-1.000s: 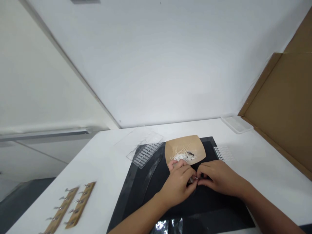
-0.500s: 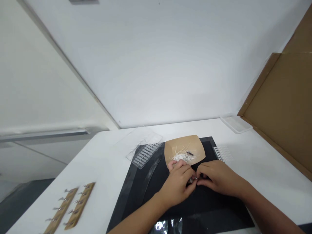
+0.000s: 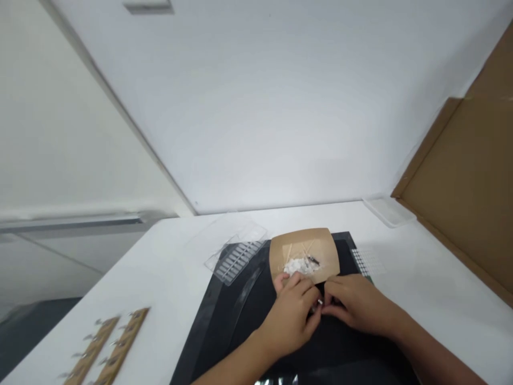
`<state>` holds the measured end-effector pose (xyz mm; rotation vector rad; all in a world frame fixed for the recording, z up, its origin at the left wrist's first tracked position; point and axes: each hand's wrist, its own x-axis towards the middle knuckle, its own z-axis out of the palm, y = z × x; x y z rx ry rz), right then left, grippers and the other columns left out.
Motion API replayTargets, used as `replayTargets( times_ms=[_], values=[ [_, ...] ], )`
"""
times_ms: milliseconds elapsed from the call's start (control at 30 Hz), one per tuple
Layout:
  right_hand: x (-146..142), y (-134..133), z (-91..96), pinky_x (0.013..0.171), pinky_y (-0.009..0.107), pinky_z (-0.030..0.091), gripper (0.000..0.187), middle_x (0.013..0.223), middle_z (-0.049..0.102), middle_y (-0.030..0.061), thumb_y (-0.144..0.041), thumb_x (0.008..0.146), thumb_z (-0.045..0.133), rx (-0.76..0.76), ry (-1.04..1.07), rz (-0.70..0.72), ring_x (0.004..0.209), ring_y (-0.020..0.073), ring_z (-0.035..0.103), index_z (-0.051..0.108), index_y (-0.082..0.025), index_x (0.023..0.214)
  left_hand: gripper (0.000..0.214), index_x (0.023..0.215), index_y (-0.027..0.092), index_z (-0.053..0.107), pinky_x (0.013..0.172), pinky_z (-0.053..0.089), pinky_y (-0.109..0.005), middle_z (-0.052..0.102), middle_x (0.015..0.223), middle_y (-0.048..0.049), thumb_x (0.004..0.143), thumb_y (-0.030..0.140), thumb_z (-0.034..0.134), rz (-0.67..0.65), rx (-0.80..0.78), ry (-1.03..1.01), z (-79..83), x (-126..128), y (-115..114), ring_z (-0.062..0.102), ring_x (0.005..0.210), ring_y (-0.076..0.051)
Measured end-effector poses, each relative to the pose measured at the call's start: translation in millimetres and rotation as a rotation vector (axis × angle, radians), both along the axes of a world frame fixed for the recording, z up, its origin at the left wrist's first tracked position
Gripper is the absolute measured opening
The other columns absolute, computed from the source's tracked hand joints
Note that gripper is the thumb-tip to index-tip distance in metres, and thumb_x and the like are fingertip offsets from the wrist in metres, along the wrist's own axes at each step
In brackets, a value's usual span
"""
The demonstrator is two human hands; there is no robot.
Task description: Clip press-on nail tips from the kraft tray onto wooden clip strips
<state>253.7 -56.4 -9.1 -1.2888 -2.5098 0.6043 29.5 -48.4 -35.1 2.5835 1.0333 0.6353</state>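
Over a black mat [image 3: 256,342], my left hand [image 3: 294,310] is closed around a small object with a shiny metal tip [image 3: 319,303] showing between thumb and fingers. The rest of that object is covered by the hand. My right hand [image 3: 358,305] is closed in a pinch right beside the tip; whatever its fingertips hold is too small or hidden. Just beyond both hands lies a brown paper tray [image 3: 331,256] with white bits [image 3: 298,266], thin sticks and a small dark piece [image 3: 313,260] in it.
Clear plastic trays with slots [image 3: 238,262] overlap the mat's left corner. A sheet of white squares [image 3: 368,262] lies right. Two wooden strips with metal pegs [image 3: 124,345] lie at lower left. A clear shallow box [image 3: 388,211] stands near the cardboard panel [image 3: 465,198].
The view has tilted slightly, so the table sits lower in the picture. My right fingertips have drawn slightly apart from the left hand, showing more of the metal tip.
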Motion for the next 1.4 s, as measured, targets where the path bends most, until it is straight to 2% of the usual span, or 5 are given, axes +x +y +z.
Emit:
replayTargets(
  times_ms=[133, 400, 733, 1033, 1400],
  values=[
    [-2, 2, -2.6, 0.071, 0.028, 0.039, 0.011, 0.091, 0.074, -0.0014, -0.031, 0.097, 0.072, -0.019, -0.023, -0.003, 0.082, 0.0184, 0.068, 0.068, -0.023, 0.091, 0.007, 0.090, 0.021, 0.058, 0.099, 0.025, -0.050, 0.065, 0.091, -0.0023, 0.090, 0.014, 0.060, -0.039, 0.053, -0.020, -4.0, 0, -1, 0.055, 0.098, -0.024],
    [-3, 2, -8.7, 0.070, 0.028, 0.035, 0.011, 0.092, 0.071, -0.0022, -0.031, 0.098, 0.071, -0.001, -0.011, 0.024, 0.080, 0.0168, 0.064, 0.066, -0.023, 0.094, 0.008, 0.086, 0.021, 0.057, 0.097, 0.024, -0.047, 0.065, 0.086, -0.0006, 0.088, 0.017, 0.064, -0.017, -0.015, -0.125, -7.3, -4, 4, 0.055, 0.098, -0.023],
    [-4, 2, -14.0, 0.071, 0.028, 0.035, 0.008, 0.092, 0.069, -0.0013, -0.016, 0.096, 0.066, 0.009, -0.002, 0.028, 0.083, 0.0168, 0.062, 0.062, -0.022, 0.092, 0.008, 0.086, 0.021, 0.057, 0.097, 0.024, -0.046, 0.064, 0.086, -0.0002, 0.088, 0.017, 0.065, -0.010, -0.031, -0.126, -12.2, -3, 4, 0.055, 0.098, -0.022],
    [-1, 3, -7.7, 0.074, 0.026, 0.039, 0.009, 0.095, 0.071, -0.0014, -0.014, 0.093, 0.068, -0.045, 0.069, 0.012, 0.086, 0.0162, 0.065, 0.065, -0.022, 0.094, 0.009, 0.086, 0.021, 0.057, 0.098, 0.024, -0.047, 0.063, 0.086, 0.0000, 0.088, 0.017, 0.064, -0.011, -0.031, -0.100, -16.0, -3, 5, 0.055, 0.098, -0.022],
    [-2, 3, -5.0, 0.075, 0.026, 0.040, 0.011, 0.095, 0.072, -0.0022, -0.013, 0.091, 0.067, -0.020, 0.023, -0.018, 0.087, 0.0162, 0.065, 0.066, -0.023, 0.094, 0.008, 0.087, 0.022, 0.058, 0.098, 0.024, -0.047, 0.064, 0.087, 0.0003, 0.088, 0.018, 0.065, -0.010, -0.016, -0.101, -16.4, -3, 6, 0.055, 0.099, -0.023]
  ],
)
